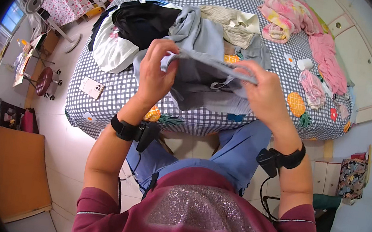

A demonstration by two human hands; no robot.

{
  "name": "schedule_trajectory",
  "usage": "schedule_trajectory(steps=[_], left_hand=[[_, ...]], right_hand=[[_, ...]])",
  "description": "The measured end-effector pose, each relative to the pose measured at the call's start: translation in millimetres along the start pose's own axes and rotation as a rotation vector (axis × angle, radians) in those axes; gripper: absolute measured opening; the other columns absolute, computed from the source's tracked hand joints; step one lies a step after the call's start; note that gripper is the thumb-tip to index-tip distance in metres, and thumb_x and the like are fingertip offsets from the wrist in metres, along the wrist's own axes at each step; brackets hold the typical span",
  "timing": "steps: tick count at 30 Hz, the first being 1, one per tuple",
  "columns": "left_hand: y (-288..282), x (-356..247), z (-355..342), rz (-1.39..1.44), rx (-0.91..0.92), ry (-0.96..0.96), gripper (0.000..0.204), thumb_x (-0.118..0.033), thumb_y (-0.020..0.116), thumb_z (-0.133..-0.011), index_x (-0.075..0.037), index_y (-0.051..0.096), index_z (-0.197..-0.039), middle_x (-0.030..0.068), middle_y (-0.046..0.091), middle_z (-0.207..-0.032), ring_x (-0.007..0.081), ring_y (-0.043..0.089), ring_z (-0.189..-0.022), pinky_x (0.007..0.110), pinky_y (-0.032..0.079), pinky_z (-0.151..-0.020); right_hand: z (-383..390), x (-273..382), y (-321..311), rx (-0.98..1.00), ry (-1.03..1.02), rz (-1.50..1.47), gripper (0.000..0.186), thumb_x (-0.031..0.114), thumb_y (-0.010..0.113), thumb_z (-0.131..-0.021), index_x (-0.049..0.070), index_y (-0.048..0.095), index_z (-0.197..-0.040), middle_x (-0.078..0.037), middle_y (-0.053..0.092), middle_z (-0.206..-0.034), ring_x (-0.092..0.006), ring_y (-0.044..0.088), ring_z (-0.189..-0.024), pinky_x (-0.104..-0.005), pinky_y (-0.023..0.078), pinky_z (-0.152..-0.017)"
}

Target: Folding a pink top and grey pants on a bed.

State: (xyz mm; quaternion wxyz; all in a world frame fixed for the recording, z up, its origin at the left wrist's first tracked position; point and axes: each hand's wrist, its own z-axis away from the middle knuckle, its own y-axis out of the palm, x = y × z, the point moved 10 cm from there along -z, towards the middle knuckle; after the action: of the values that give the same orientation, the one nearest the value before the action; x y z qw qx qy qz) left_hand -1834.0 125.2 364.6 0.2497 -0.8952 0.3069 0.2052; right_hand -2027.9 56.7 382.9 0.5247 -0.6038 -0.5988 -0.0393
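A grey garment (198, 85) with a banded opening and a small loop of cord is held up over the near edge of the bed. My left hand (157, 69) grips one end of the band with curled fingers; my right hand (262, 88) pinches the other end. Behind it lie light blue-grey clothing (194, 25), black cloth (144, 19), white cloth (111, 50) and cream knit cloth (233, 25), all on the checked, pineapple-printed bedspread (85, 110).
On the bed are pink bedding (284, 15), a white cylinder (305, 63) and a phone (91, 87). At left stand a fan (35, 1), desk (23, 70), chair (45, 81) and orange board (9, 160). White cabinets (362, 62) line the right; my legs (241, 150) are against the bedside.
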Motion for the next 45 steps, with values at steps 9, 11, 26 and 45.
schedule_trajectory(steps=[9,11,26,45], left_hand=[[76,-35,68,-0.198,0.415,0.002,0.018,-0.006,0.058,-0.076,-0.007,0.063,-0.093,0.0089,0.057,-0.075,0.0268,0.059,-0.06,0.036,0.047,-0.052],[91,-16,85,0.086,0.304,-0.29,0.018,-0.005,0.054,-0.08,0.001,0.06,-0.096,0.0156,0.06,-0.086,0.0334,0.059,-0.064,0.037,0.048,-0.059],[40,28,109,0.603,0.283,-0.725,0.025,-0.006,0.051,-0.081,0.004,0.054,-0.104,0.0178,0.061,-0.086,0.0324,0.06,-0.073,0.038,0.048,-0.069],[38,-54,247,-0.237,1.588,0.242,0.033,-0.013,0.05,-0.083,0.004,0.048,-0.112,0.0149,0.06,-0.08,0.0263,0.061,-0.074,0.036,0.047,-0.067]], right_hand=[[-6,27,0,-0.048,-0.065,0.054,0.022,-0.001,0.057,-0.074,0.002,0.06,-0.096,-0.015,0.065,-0.087,-0.0267,0.065,-0.078,-0.0313,0.05,-0.067],[-2,37,14,-0.015,-0.104,0.084,0.022,0.0,0.057,-0.073,0.003,0.061,-0.094,-0.013,0.066,-0.088,-0.0266,0.065,-0.078,-0.0325,0.05,-0.067],[83,164,89,0.5,-0.565,-0.338,0.029,0.024,0.069,-0.076,0.004,0.06,-0.093,-0.002,0.048,-0.059,-0.0196,0.053,-0.052,-0.0304,0.04,-0.044],[108,46,29,0.875,0.124,0.053,0.056,-0.002,0.054,-0.064,0.004,0.049,-0.119,-0.015,0.055,-0.097,-0.0339,0.056,-0.088,-0.0372,0.046,-0.075]])
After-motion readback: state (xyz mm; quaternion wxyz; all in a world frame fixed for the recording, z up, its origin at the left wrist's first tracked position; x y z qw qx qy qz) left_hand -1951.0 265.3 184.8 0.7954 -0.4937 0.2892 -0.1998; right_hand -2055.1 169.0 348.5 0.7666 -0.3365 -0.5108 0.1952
